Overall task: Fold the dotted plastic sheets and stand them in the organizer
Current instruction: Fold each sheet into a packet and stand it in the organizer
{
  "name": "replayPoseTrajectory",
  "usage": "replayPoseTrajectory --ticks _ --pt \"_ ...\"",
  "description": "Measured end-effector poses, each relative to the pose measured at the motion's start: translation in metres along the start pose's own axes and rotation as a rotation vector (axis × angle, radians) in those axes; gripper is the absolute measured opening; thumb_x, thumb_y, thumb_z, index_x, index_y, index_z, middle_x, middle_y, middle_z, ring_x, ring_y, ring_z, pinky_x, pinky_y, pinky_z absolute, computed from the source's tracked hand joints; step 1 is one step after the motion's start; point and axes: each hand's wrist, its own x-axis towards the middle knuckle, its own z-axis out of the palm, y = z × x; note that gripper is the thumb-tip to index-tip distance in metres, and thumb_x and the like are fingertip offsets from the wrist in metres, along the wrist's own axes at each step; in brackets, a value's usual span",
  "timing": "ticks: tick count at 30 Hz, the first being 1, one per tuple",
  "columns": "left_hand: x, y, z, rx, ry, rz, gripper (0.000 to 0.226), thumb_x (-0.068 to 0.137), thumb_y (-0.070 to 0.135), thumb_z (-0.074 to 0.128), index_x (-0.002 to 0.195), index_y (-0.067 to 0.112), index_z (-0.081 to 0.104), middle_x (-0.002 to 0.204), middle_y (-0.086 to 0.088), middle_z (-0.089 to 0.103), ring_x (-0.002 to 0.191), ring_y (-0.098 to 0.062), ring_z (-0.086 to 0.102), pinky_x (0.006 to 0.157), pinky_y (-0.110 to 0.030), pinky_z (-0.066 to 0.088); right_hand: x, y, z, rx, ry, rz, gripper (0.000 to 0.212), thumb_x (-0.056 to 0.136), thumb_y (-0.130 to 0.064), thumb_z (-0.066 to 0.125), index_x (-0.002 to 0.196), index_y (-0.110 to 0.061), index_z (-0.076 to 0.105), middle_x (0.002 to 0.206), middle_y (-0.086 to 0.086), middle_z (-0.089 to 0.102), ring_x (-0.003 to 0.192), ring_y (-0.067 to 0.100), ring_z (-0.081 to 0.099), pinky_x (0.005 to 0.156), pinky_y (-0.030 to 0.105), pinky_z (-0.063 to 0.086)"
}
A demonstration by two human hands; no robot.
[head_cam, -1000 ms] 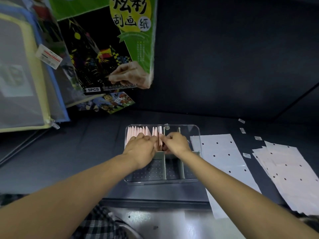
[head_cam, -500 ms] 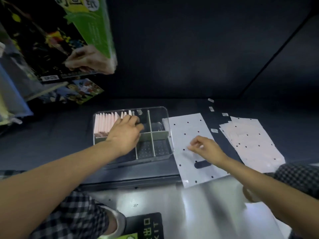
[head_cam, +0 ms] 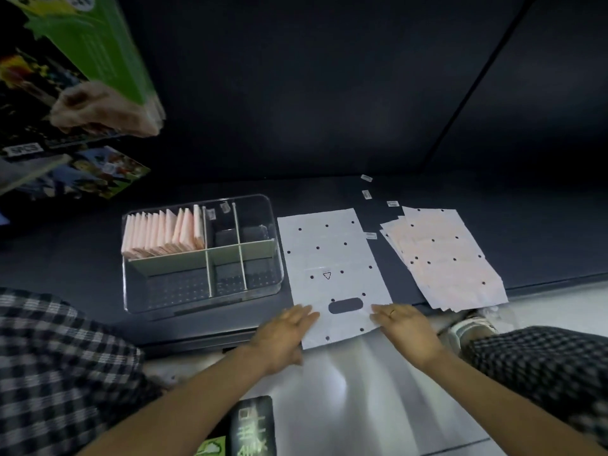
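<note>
A single dotted plastic sheet lies flat on the dark desk, its near end hanging over the front edge. The left hand and right hand rest spread and flat on its near corners, gripping nothing. Just left of it stands the clear organizer, folded pink sheets upright in its back-left compartment. A stack of unfolded sheets lies toward the desk's right edge.

"5PCS" label on art-paper pack, triangle mark on dotted sheet
</note>
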Motion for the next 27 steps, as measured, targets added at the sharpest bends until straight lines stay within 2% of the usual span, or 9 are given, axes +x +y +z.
replayPoseTrajectory --ticks 4,6,9,11,15,17,19,24,27 --pt "0.012 0.004 0.011 0.085 0.084 0.013 0.085 0.090 0.025 0.061 0.152 0.023 0.003 0.160 0.002 0.001 0.147 -0.016 0.000 0.118 -0.029 -0.002 0.011 0.018 -0.018 0.214 -0.258 0.017 0.017 0.092 -0.018 0.054 0.103 -0.021 0.067 0.101 -0.005 0.068 0.097 0.013 0.060 0.079 0.023 0.042" --pt "0.018 0.006 0.003 0.058 0.167 0.037 0.059 0.093 0.026 0.054 0.147 0.027 0.029 0.153 0.002 0.031 0.141 -0.017 0.026 0.113 -0.025 0.016 0.023 0.031 -0.039 0.429 -0.413 0.044 0.012 0.093 -0.021 0.055 0.098 -0.020 0.066 0.093 -0.012 0.065 0.088 0.005 0.057 0.074 0.015 0.040" --pt "0.022 0.015 -0.025 -0.254 0.251 -0.013 0.017 0.089 0.021 0.058 0.104 0.023 0.064 0.099 -0.002 0.067 0.092 -0.019 0.058 0.069 -0.023 0.034 0.044 0.047 -0.078 0.662 -0.546 0.025 0.015 0.089 -0.015 0.062 0.079 -0.026 0.063 0.075 -0.019 0.057 0.071 -0.012 0.051 0.068 0.006 0.035" --pt "0.024 0.019 -0.045 -0.532 0.276 -0.010 0.012 0.083 0.014 0.066 0.094 0.017 0.068 0.081 0.003 0.065 0.072 -0.011 0.055 0.065 -0.021 0.038 0.061 0.057 -0.098 0.736 -0.594 0.036 0.023 0.089 -0.012 0.063 0.073 -0.028 0.059 0.072 -0.015 0.056 0.068 -0.007 0.049 0.069 0.013 0.035" --pt "0.027 0.023 -0.080 -0.776 0.575 -0.037 0.039 0.083 0.008 0.068 0.117 0.026 0.061 0.104 0.009 0.066 0.095 -0.006 0.060 0.086 -0.022 0.044 0.095 0.078 -0.109 0.852 -0.485 0.133 0.013 0.090 -0.013 0.062 0.078 -0.018 0.062 0.079 -0.001 0.054 0.073 0.007 0.047 0.069 0.020 0.035" --pt "0.028 0.024 -0.089 -0.658 0.813 -0.074 0.050 0.086 0.010 0.065 0.130 0.029 0.050 0.121 0.015 0.055 0.109 0.002 0.049 0.092 -0.015 0.036 0.114 0.086 -0.106 0.814 -0.387 0.195 0.010 0.089 -0.015 0.062 0.080 -0.018 0.062 0.078 -0.005 0.056 0.071 0.001 0.051 0.064 0.013 0.037" --pt "0.031 0.024 -0.091 -0.509 0.936 -0.052 0.053 0.087 0.011 0.063 0.135 0.025 0.045 0.132 0.016 0.044 0.121 0.003 0.037 0.099 -0.009 0.026 0.134 0.091 -0.096 0.739 -0.306 0.252 0.005 0.089 -0.016 0.062 0.084 -0.015 0.063 0.085 -0.003 0.059 0.083 0.009 0.054 0.071 0.019 0.040" --pt "0.040 0.025 -0.062 -0.301 0.743 0.046 0.047 0.091 0.016 0.059 0.136 0.023 0.047 0.145 0.009 0.040 0.134 -0.006 0.031 0.108 -0.014 0.018 0.157 0.092 -0.057 0.448 -0.085 0.516 0.030 0.093 -0.021 0.053 0.123 -0.015 0.056 0.122 0.008 0.057 0.119 0.027 0.047 0.095 0.033 0.041" --pt "0.046 0.023 -0.036 -0.141 0.580 0.096 0.046 0.094 0.021 0.055 0.139 0.020 0.045 0.150 0.003 0.035 0.141 -0.016 0.027 0.115 -0.024 0.006 0.135 0.075 -0.035 0.322 0.078 0.513 0.038 0.095 -0.020 0.049 0.132 -0.013 0.047 0.131 0.012 0.050 0.122 0.031 0.042 0.097 0.038 0.038"
